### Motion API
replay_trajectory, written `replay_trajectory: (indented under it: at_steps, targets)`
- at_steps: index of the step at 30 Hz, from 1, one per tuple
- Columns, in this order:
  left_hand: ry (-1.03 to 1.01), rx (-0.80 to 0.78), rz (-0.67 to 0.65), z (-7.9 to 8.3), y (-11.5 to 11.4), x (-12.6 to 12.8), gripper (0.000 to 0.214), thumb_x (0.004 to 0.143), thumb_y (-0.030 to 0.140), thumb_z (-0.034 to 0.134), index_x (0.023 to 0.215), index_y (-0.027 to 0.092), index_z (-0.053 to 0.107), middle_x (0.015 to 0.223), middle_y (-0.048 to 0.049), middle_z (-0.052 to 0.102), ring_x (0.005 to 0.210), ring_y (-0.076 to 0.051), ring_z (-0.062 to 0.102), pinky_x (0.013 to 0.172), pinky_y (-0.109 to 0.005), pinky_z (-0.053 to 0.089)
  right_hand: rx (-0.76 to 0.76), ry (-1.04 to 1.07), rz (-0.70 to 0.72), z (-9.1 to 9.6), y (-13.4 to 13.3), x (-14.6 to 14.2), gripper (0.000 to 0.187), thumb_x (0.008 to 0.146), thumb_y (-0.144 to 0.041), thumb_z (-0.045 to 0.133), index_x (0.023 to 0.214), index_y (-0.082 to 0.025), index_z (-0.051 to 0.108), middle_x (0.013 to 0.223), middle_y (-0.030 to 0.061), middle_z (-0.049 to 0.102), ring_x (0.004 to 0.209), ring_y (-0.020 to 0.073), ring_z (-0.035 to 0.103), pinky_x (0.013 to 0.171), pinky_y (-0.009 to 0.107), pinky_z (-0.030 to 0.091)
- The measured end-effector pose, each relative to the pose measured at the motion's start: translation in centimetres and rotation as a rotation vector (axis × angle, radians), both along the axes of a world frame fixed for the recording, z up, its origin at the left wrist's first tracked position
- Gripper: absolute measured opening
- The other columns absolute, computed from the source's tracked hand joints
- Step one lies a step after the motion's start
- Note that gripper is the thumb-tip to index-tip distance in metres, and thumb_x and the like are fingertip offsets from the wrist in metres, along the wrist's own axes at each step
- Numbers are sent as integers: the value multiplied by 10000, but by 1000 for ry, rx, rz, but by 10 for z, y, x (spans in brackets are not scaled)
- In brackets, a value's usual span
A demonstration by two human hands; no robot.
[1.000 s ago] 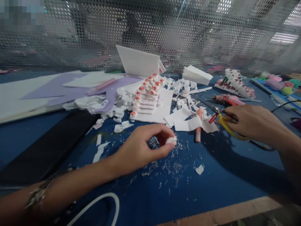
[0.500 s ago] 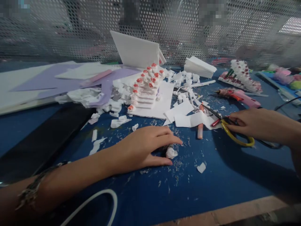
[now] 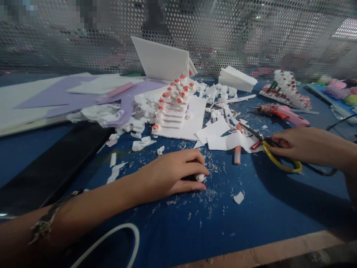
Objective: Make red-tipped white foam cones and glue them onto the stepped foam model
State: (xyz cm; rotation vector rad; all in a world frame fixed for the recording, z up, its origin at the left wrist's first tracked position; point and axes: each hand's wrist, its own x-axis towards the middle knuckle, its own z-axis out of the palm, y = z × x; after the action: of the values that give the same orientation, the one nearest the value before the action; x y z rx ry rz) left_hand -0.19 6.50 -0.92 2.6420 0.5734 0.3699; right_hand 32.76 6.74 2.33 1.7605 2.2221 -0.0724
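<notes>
My left hand [image 3: 170, 174] lies on the blue table top [image 3: 251, 219], its fingers curled round a small white foam piece [image 3: 200, 177] that peeks out between thumb and fingertips. My right hand [image 3: 304, 145] rests at the right on the yellow-handled scissors [image 3: 275, 154], fingers closed over the handles; the blades point left toward white paper scraps [image 3: 223, 139]. A pink stick [image 3: 237, 150] lies between the two hands. Behind them stands a white stepped foam model with red-topped pieces [image 3: 174, 108].
White crumbs and offcuts litter the table. Purple and white sheets [image 3: 64, 98] and a black board [image 3: 52, 167] lie at the left. A pink glue gun [image 3: 284, 112], a second decorated model [image 3: 287, 93] and a perforated metal screen [image 3: 251, 33] are at the back. A white cable [image 3: 122, 232] loops nearby.
My left hand lowered the white foam piece to the table, spread flat beside it, then curled its fingers round it again. My right hand stayed on the scissors.
</notes>
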Motion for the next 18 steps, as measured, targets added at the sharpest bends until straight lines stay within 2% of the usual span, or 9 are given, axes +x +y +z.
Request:
replay_trajectory:
  at_steps: [8,12,18]
  targets:
    - [34,-168,48,4,2,-4,232,837,221,525,1054,209,607,1008,-63,584,870,-142,573,745,-228,461,-24,-9,1,-1,2,2,518,812,-636,279,672,-198,517,660,11,579,557,124,490,527,268,275]
    - [31,-215,105,5,1,-3,182,823,228,541,982,214,628,1039,-62,568,873,-149,574,732,-237,468,-59,-37,-39,1,3,-2,507,815,-636,267,687,-210,510,664,0,581,568,132,500,537,271,288]
    - [34,-245,157,6,-3,-2,103,816,219,544,883,191,617,955,-47,566,789,-129,562,643,-205,457,-84,-51,-57,0,5,-1,504,805,-646,276,673,-211,495,650,-3,580,558,130,503,530,272,291]
